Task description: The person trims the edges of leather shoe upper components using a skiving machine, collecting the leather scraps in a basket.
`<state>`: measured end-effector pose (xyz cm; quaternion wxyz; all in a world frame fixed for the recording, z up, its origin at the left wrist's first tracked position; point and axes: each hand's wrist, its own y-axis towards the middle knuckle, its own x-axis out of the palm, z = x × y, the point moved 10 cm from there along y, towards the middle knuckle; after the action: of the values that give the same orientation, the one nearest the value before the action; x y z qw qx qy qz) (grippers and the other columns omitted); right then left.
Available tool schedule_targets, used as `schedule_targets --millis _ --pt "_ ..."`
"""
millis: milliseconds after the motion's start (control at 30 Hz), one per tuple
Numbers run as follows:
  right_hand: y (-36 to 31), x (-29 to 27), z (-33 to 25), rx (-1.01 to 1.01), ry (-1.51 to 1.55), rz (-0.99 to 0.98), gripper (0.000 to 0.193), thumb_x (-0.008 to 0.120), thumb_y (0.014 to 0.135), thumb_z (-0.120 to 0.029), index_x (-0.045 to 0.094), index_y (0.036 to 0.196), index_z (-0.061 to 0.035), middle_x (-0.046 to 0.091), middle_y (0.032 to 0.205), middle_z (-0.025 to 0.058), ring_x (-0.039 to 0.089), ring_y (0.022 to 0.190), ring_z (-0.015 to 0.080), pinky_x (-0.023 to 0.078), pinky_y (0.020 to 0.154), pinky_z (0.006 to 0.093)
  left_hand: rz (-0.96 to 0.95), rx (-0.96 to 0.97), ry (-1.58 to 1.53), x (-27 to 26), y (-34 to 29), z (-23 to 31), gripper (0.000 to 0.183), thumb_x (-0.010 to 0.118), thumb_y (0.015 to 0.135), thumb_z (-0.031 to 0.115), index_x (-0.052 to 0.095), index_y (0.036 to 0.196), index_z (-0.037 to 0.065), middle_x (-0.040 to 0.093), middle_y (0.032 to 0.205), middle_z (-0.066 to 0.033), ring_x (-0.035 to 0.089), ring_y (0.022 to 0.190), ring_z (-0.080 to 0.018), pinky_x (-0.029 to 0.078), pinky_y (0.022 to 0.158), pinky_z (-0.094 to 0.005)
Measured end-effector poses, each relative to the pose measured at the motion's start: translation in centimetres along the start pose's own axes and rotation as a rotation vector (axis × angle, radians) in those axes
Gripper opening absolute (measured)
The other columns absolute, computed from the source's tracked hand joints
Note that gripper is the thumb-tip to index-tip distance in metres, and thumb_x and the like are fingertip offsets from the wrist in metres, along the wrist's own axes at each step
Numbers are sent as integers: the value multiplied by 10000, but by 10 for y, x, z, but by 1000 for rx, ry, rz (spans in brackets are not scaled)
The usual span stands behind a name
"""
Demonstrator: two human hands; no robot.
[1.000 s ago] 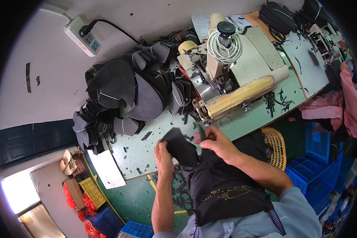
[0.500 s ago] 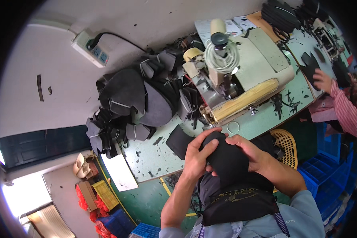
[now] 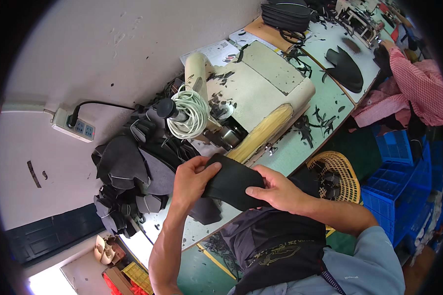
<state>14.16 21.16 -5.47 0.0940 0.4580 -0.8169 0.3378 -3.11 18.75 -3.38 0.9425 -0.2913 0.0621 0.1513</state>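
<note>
My left hand (image 3: 191,179) pinches the upper left end of a black, curved flat piece of sheet material (image 3: 234,182), thumb on top. At its right end my right hand (image 3: 278,189) grips it, thumb on the face and fingers mostly hidden behind. The piece is stretched between both hands, above the table's front edge and just in front of a cream-coloured machine (image 3: 266,71). Another dark piece (image 3: 205,211) lies on the table below my left hand.
Tied bundles of dark pieces (image 3: 125,164) crowd the table left of the machine. A coiled white cord (image 3: 189,117) hangs on it. Black scraps litter the pale tabletop (image 3: 325,101). To the right are a yellow basket (image 3: 350,184), blue crates (image 3: 379,196) and a co-worker's checked sleeve (image 3: 418,81).
The view has turned, moving the machine leftward in the picture. The black piece has gone from hanging upright to spread sideways, and my right hand has shifted to its right end.
</note>
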Motion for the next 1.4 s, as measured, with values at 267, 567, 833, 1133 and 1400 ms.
schedule_targets --millis 267,567,833,1133,1400 --pt "10 -28 5 -28 132 154 367 617 906 4 471 1242 27 633 1041 74 612 940 113 507 850 266 165 -86 378 -14 13 -7 360 706 830 331 715 926 -16 660 662 -63 577 606 -89 453 588 -272" --pt "11 -25 11 17 198 131 379 638 896 -34 481 1238 17 639 1039 95 611 933 124 501 806 270 189 -81 412 -14 19 -1 373 698 833 348 726 890 -19 656 657 -65 570 605 -89 459 602 -270" --pt "3 -29 -6 -168 255 192 426 592 911 11 435 1307 28 576 1197 106 567 1076 144 468 954 290 72 -32 -69 -3 7 -8 266 693 875 191 686 1003 -42 676 784 -18 587 686 -64 474 638 -222" --pt "2 -30 -10 -186 303 193 502 562 928 18 367 1391 11 533 1291 88 526 1157 139 430 1011 300 164 -24 265 -8 25 -4 355 730 816 287 709 968 -33 697 763 -91 616 692 -96 475 641 -264" --pt "6 -24 -13 -227 324 214 485 558 928 15 370 1375 15 547 1263 85 538 1142 138 441 1001 304 204 -59 275 -16 23 -6 337 762 792 271 708 920 -36 698 751 -92 618 676 -102 483 629 -271"
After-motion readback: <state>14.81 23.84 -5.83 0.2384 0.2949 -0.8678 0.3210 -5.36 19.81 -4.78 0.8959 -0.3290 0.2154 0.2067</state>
